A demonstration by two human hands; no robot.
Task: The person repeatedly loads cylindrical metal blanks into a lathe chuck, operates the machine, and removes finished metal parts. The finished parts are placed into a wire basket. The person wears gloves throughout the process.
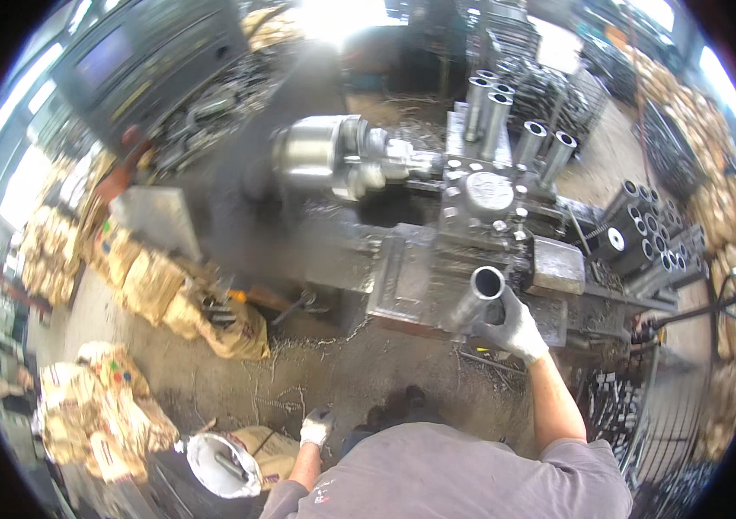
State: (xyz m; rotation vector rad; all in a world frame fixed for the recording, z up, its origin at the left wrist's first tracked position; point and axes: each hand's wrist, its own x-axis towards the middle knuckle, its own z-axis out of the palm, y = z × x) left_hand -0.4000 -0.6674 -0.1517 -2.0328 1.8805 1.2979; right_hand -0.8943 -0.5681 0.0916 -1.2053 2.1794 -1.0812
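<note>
My right hand [517,330], in a white and grey work glove, grips a short metal tube [474,301]. The tube tilts with its open end up, above the front of the lathe carriage [403,277]. Beyond it stands the lathe's square tool post [487,195] with its round top. Left of that, the shiny chuck [316,147] faces the tool post. My left hand [316,426], also gloved, hangs low beside a sack and a white bucket [223,465]. It is small and blurred, so how its fingers lie is unclear.
Several metal tubes [498,112] stand upright behind the tool post. More tubes [645,233] are stacked at the right end of the machine. Filled sacks [152,281] line the left floor, with others [100,406] nearer. Metal shavings [281,402] litter the floor.
</note>
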